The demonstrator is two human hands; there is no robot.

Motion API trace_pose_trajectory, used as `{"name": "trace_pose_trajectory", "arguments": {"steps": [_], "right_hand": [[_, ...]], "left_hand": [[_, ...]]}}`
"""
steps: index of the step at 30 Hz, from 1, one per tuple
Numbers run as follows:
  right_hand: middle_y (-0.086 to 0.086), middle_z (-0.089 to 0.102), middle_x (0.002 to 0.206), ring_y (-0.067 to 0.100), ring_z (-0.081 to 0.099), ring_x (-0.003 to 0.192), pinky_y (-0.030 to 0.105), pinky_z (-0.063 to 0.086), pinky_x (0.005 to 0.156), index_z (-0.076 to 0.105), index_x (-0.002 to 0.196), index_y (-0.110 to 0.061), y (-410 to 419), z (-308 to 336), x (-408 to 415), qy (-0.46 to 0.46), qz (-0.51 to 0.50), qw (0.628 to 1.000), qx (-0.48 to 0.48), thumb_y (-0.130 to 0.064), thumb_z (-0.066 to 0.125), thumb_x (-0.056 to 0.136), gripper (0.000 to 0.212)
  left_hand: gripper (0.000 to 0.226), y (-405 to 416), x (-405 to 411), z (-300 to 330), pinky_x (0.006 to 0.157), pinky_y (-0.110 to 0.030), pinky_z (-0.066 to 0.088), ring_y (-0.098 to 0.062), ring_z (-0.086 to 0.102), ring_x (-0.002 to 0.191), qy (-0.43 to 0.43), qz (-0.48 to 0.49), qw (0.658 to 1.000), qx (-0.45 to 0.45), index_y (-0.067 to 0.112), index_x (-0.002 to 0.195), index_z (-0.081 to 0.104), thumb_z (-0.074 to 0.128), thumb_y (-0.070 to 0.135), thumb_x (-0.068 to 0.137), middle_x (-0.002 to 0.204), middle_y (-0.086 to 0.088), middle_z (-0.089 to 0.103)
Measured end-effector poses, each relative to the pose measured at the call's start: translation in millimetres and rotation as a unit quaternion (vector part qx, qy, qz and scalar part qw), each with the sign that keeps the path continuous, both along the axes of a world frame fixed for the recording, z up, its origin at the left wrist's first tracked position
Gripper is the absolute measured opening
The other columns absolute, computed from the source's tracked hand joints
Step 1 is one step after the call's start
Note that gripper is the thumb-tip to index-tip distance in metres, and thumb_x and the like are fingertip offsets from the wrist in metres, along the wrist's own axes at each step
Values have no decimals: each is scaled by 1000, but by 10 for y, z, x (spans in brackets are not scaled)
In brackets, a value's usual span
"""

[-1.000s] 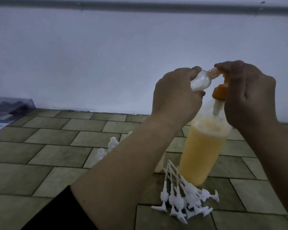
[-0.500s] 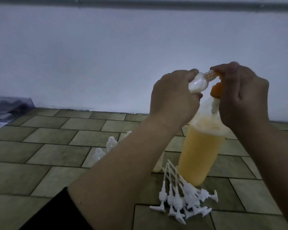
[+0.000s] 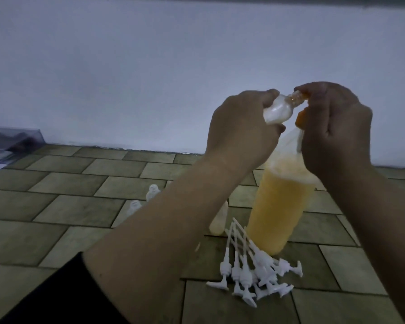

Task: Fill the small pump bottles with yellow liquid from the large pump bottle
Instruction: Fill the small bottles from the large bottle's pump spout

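Left hand (image 3: pixel 241 132) grip closed around a small bottle (image 3: pixel 114 111) — right hand (image 3: pixel 334 129) grip curled over the large bottle's orange pump (image 3: pixel 299 118).

I see yellow liquid in the clear big bottle (image 3: pixel 279 206) with its orange pump (image 3: pixel 299 118), white pump heads (image 3: pixel 250 272) near it, olive brick-pattern floor (image 3: pixel 80 206), pale grey wall (image 3: pixel 126 78).

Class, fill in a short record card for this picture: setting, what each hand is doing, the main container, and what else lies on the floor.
Setting: tiled floor against a pale wall
Left hand: holds a small bottle tilted, neck at the pump spout
Right hand: on the orange pump head
Large pump bottle: upright, mostly full of yellow liquid
Pump tops: white, heaped beside its base
Spare small bottles: standing behind the left forearm
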State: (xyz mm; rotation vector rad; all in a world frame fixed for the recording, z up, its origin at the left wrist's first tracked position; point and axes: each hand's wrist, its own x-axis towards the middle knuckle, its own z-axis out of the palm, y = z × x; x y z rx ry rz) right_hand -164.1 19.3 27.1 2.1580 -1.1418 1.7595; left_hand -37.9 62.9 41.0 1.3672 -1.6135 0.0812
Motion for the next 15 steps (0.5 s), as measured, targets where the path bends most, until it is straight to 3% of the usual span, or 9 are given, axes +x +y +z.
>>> {"name": "trace_pose_trajectory", "arguments": {"steps": [4,7,9,12,15], "right_hand": [[12,62,90,17,53,83,35,42,75,65,99,-1,131,214,-57,42,6,999,26,-36,20,103,57],[11,61,98,17,52,89,36,41,81,62,103,0,158,323,-87,77,11,994,76,-43,18,103,62],[15,60,108,15,51,93,35,39,82,60,106,0,164,362,-117,87,4,992,90,-46,18,102,63],[25,60,101,28,54,90,40,40,79,59,101,9,182,373,-166,95,-13,991,93,-45,19,103,67],[24,61,102,29,54,96,36,39,79,60,101,7,196,335,-180,97,-31,991,88,-44,20,103,64]], "left_hand": [[43,16,101,95,77,-21,47,-10,58,91,26,-25,999,27,24,115,60,75,29,76,105,10,64],[39,78,233,33,71,-13,45,-4,58,84,74,-34,995,59,23,112,57,74,29,77,100,13,61],[37,146,337,-121,70,-11,46,3,58,82,108,-35,988,102,25,110,54,72,31,78,98,17,58],[39,264,412,-496,74,-18,51,7,55,83,129,-41,972,193,27,110,51,71,36,79,99,16,56],[42,400,357,-897,65,-7,44,13,50,77,113,-40,958,261,27,115,48,70,34,80,91,21,49]]}}
